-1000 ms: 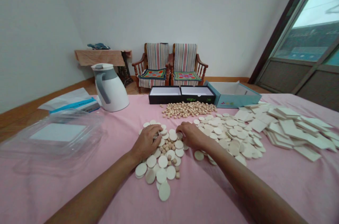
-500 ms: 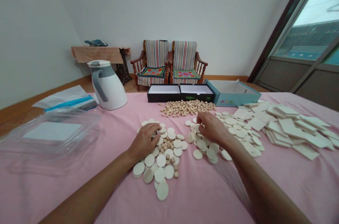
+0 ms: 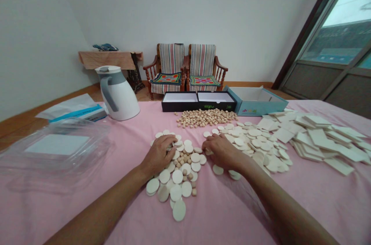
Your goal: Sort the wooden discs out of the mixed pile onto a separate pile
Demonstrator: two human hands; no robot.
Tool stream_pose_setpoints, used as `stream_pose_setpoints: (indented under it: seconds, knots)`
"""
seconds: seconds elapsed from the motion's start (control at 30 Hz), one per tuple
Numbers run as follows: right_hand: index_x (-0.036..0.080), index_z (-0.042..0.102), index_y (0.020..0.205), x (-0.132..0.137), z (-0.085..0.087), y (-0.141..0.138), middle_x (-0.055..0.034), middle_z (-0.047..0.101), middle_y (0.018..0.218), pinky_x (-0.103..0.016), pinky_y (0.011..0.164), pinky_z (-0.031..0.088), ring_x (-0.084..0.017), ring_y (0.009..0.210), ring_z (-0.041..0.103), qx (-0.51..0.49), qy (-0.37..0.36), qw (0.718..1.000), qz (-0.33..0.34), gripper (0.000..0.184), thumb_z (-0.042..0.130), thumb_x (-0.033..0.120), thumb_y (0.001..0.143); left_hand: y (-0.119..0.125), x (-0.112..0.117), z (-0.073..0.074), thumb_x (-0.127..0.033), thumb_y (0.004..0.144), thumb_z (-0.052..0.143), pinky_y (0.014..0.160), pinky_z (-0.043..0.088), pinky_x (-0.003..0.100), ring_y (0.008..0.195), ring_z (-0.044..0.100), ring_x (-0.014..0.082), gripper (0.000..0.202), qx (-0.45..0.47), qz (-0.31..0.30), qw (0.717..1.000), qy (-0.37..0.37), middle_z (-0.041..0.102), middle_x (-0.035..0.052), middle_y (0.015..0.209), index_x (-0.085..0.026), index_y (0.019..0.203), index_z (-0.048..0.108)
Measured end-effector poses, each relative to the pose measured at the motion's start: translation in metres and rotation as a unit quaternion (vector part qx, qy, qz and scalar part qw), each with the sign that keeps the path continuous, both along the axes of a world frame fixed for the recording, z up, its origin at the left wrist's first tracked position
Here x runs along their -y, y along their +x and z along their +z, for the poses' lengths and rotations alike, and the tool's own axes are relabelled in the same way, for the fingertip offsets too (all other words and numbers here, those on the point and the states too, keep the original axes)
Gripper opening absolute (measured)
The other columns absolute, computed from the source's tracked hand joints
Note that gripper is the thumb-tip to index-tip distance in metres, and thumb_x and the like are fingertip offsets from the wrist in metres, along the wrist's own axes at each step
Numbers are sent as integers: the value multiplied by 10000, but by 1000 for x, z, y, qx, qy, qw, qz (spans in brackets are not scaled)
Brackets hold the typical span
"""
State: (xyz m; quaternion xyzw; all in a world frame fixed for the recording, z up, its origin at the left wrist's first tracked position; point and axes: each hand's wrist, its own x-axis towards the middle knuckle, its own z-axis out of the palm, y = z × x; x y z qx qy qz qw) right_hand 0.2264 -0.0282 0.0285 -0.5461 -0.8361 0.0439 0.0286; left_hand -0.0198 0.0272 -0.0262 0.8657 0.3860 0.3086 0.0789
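My left hand (image 3: 159, 155) rests on the left part of a pile of pale round wooden discs (image 3: 177, 176). Its fingers bend loosely over the discs, with the thumb apart from them. Small wooden beads or cubes (image 3: 183, 159) lie among these discs. Just right of that pile, my right hand (image 3: 222, 151) is lowered over the near-left end of a second heap of round discs (image 3: 261, 144). Its fingers curl downward and the fingertips are hidden, so what they grip, if anything, does not show.
Behind the discs lies a heap of small wooden pieces (image 3: 203, 118), before black boxes (image 3: 185, 106) and a light blue box (image 3: 261, 108). Square wooden tiles (image 3: 324, 136) are heaped at right. A white jug (image 3: 118, 96) and clear plastic containers (image 3: 58, 144) stand at left.
My right hand has moved left and nearer to me, closer to the left pile, with its fingers lower over the discs. My left hand stays almost still.
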Motion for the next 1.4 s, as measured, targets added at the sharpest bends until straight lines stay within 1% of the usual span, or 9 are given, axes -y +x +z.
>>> stream_pose_setpoints:
  seconds: [0.17, 0.33, 0.47, 0.67, 0.73, 0.9, 0.97, 1.23, 1.4]
  knots:
    - [180, 691, 852, -5, -6, -4, -96, 641, 905, -314, 758, 314, -194, 842, 536, 20, 10, 1000, 7, 197, 511, 116, 805, -1, -1, -2, -197, 832, 504, 965, 447, 422, 1103, 563, 233, 243, -6, -8, 1000, -4, 635, 100, 1141, -177, 1053, 604]
    - [171, 701, 833, -8, 0, 5, -82, 644, 871, -255, 733, 350, -173, 847, 537, -45, 9, 999, -24, 242, 517, 44, 741, -1, -1, 0, -201, 839, 498, 963, 445, 421, 1098, 564, 232, 234, -4, -10, 1000, -5, 633, 100, 1142, -179, 1049, 599]
    - [153, 691, 857, -12, 11, 35, -84, 649, 877, -251, 742, 367, -174, 847, 550, -57, 54, 990, -115, 274, 501, 26, 706, -1, 0, 0, -207, 842, 497, 969, 441, 427, 1108, 559, 237, 237, -3, -9, 1000, -13, 631, 104, 1150, -176, 1053, 600]
    - [124, 656, 953, -13, 16, 67, -165, 637, 986, -382, 786, 360, -286, 954, 544, 64, 122, 947, -291, 241, 496, 108, 773, -1, -2, -3, -207, 839, 503, 972, 437, 428, 1107, 559, 237, 239, 3, -7, 1000, -9, 632, 106, 1151, -176, 1053, 604]
    - [138, 643, 1000, -12, 13, 56, -155, 624, 1038, -395, 823, 355, -286, 1002, 530, 33, 131, 955, -264, 263, 517, 118, 770, -1, -1, -3, -207, 836, 505, 969, 440, 425, 1105, 560, 236, 241, 4, -8, 1000, -8, 633, 103, 1148, -179, 1055, 603]
    - [171, 635, 1019, -6, -2, -1, -80, 638, 1027, -263, 818, 379, -166, 937, 554, -170, 47, 984, -27, 263, 504, 123, 796, 0, -1, 0, -198, 829, 508, 962, 447, 431, 1103, 561, 243, 249, -6, -8, 1000, -8, 630, 112, 1153, -172, 1059, 600]
    - [166, 643, 1000, -4, -8, -18, -73, 651, 971, -257, 794, 377, -161, 887, 557, -179, 20, 984, 11, 250, 488, 130, 807, 0, -1, 0, -204, 833, 507, 964, 448, 434, 1101, 563, 242, 248, -5, -6, 1000, -6, 631, 111, 1151, -171, 1059, 603]
    - [152, 662, 944, -9, -27, -20, -71, 638, 894, -233, 760, 360, -148, 858, 543, -154, -1, 988, -13, 289, 472, 46, 754, -2, -2, -3, -227, 850, 510, 980, 444, 425, 1117, 563, 232, 254, -3, -10, 1000, 7, 635, 98, 1162, -189, 1073, 624]
    - [164, 660, 910, -10, -20, -17, -68, 628, 854, -241, 754, 366, -157, 858, 547, -134, 35, 989, -45, 248, 450, 96, 798, -7, -1, 6, -338, 876, 513, 1000, 429, 435, 1135, 558, 237, 307, -5, 9, 1000, 18, 641, 85, 1176, -192, 1123, 623]
